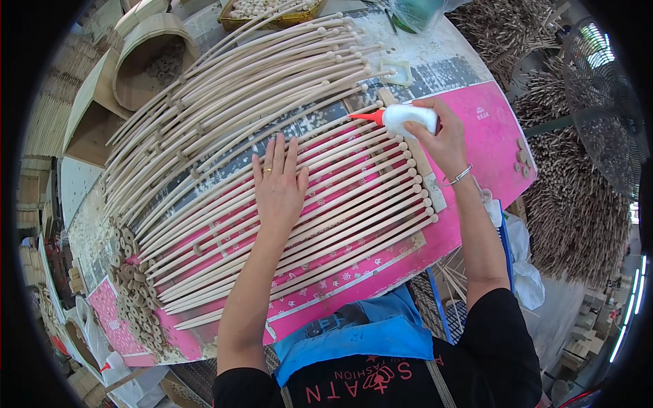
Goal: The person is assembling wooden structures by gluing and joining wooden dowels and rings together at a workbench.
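My right hand point(442, 139) is wrapped around a white squeeze bottle point(410, 118), tilted on its side. Its red pointed nozzle point(367, 117) reaches left, over the farthest rods of the near row. My left hand point(279, 187) lies flat across the middle of these thin wooden rods point(347, 197), fingers stretched out and a little apart. The rods run side by side, with small wooden balls point(411, 172) on their right ends against a wooden strip point(425, 166). Whether glue is leaving the nozzle is too small to tell.
Beyond the row lies a larger heap of balled rods point(238, 88). Wooden rings point(139, 299) pile up at the table's left edge. A round container point(151, 58) and a yellow tray point(272, 17) hold small wooden parts. At right stand a fan point(605, 102) and bundled sticks point(564, 204).
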### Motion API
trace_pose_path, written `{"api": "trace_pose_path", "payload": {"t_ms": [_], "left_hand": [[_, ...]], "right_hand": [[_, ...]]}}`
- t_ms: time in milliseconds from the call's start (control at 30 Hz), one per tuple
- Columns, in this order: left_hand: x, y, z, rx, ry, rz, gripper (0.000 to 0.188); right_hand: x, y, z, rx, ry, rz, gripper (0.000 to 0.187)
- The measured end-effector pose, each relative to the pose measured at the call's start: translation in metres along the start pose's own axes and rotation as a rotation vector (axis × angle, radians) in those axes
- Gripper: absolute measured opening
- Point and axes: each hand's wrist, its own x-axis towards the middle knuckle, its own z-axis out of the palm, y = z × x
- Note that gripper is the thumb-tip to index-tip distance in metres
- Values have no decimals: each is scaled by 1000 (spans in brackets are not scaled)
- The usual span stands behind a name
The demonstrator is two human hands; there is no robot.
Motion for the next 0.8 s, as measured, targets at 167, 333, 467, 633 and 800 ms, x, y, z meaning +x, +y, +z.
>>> {"api": "trace_pose_path", "payload": {"t_ms": [167, 333, 467, 633, 800], "left_hand": [[0, 0, 0, -3, -1, -3, 60], [0, 0, 0, 8, -12, -7, 60], [0, 0, 1, 7, -8, -5, 60], [0, 0, 1, 2, -3, -5, 60], [0, 0, 0, 4, -1, -5, 60]], "right_hand": [[-2, 0, 1, 49, 1, 29, 40], [-2, 1, 3, 47, 17, 19, 39], [-1, 0, 5, 28, 13, 10, 39], [-1, 0, 5, 41, 13, 10, 40], [-2, 3, 3, 54, 19, 14, 39]]}}
